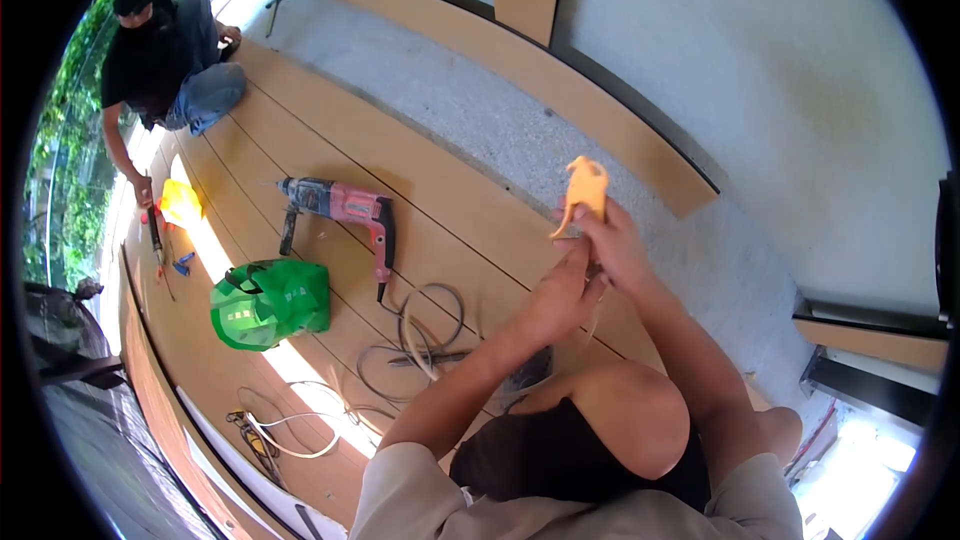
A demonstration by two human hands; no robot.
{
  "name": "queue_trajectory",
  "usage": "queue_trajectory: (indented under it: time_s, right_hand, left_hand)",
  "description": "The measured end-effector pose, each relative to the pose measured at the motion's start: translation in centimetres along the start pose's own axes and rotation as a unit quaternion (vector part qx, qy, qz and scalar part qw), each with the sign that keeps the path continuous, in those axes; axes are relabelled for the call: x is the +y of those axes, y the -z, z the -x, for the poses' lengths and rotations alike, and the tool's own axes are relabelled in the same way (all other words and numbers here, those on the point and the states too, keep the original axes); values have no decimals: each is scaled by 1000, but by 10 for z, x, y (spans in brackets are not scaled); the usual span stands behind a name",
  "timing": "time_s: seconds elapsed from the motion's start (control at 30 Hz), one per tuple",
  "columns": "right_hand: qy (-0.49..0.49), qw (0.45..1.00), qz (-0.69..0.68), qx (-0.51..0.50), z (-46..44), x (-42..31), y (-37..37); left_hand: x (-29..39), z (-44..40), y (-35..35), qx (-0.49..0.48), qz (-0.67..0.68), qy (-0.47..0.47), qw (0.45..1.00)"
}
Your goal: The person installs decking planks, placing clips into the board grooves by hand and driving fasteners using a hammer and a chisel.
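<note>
An orange tool [588, 186] with a curved trigger-like lever is held upright in front of me, over the strip of bare concrete. My right hand [612, 245] is closed round its lower part. Just below and to the left, my left hand [562, 290] is closed close against the right one, at the tool's lower end. What the left fingers pinch is too small to make out. A thin pale line hangs beneath the hands.
A red and grey drill [345, 208] lies on the brown boards [440, 200], beside a green bag [270, 305]. Cables [425, 345] coil near my knees. At the upper left a person [165, 65] sits by a yellow bag [181, 204]. A hammer [273, 15] lies on the concrete.
</note>
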State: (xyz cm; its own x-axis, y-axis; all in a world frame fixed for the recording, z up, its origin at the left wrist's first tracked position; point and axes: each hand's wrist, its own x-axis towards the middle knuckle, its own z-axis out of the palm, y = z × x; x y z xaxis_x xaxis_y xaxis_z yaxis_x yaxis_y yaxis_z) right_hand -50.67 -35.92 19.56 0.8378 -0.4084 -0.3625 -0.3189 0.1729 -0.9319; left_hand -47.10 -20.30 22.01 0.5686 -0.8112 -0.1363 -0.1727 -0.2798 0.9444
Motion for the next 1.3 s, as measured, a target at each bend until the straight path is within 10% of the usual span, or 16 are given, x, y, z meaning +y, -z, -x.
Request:
queue_trajectory:
  time_s: [0.1, 0.2, 0.33, 0.67, 0.9, 1.07, 1.17, 1.3]
  right_hand:
    - [55, 998, 2, 20, -9, -56, 17]
    - [17, 973, 223, -56, -56, -112, 19]
    - [-155, 663, 666, -304, -155, -144, -47]
    - [-182, 449, 798, -358, -280, -111, -195]
    - [-246, 399, 769, -435, -306, -80, -204]
    - [-244, 471, 761, -372, -292, -79, -189]
    - [-240, 470, 716, -458, -283, -77, -145]
    - [-391, 496, 709, -313, -199, -65, -25]
  left_hand:
    - [-58, 3, 44, -6, -165, -197, 966]
    - [-127, 31, 117, 326, -217, -33, 919]
    - [-258, 96, 131, 236, -390, -81, 886]
    - [-330, 136, 103, 221, -390, -10, 894]
    - [-331, 140, 104, 225, -381, -5, 897]
    - [-328, 139, 102, 237, -371, -7, 898]
    - [-333, 139, 101, 243, -388, -23, 889]
    - [-336, 143, 98, 215, -429, -6, 877]
